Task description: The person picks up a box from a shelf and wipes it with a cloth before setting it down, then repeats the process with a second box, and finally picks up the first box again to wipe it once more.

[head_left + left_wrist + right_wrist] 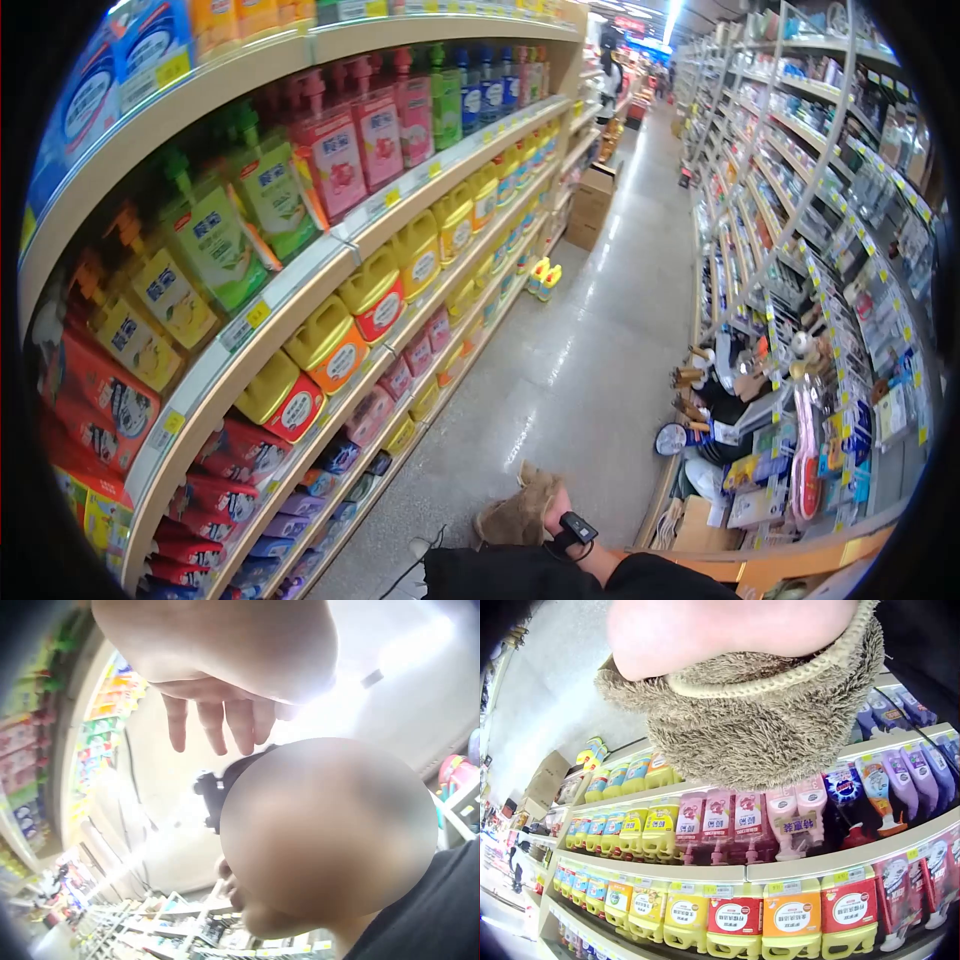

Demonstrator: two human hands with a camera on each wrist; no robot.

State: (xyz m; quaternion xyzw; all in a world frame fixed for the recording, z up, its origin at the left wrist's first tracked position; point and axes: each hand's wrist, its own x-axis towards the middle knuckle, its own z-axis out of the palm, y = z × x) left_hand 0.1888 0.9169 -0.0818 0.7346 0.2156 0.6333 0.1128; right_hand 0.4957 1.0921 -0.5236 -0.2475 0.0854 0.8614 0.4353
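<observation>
Cannot tell grip of right hand [727, 631], with fingers hidden by brown cloth [754, 742], near shelved bottles [735, 919]; on left hand [214, 664], see loosely extended fingers.

From the right hand [557, 512]: aisle floor [600, 330] permits passage at 12 o'clock; shelf [245, 352] obstructs 10 o'clock, rack [884, 277] 2 o'clock.
</observation>
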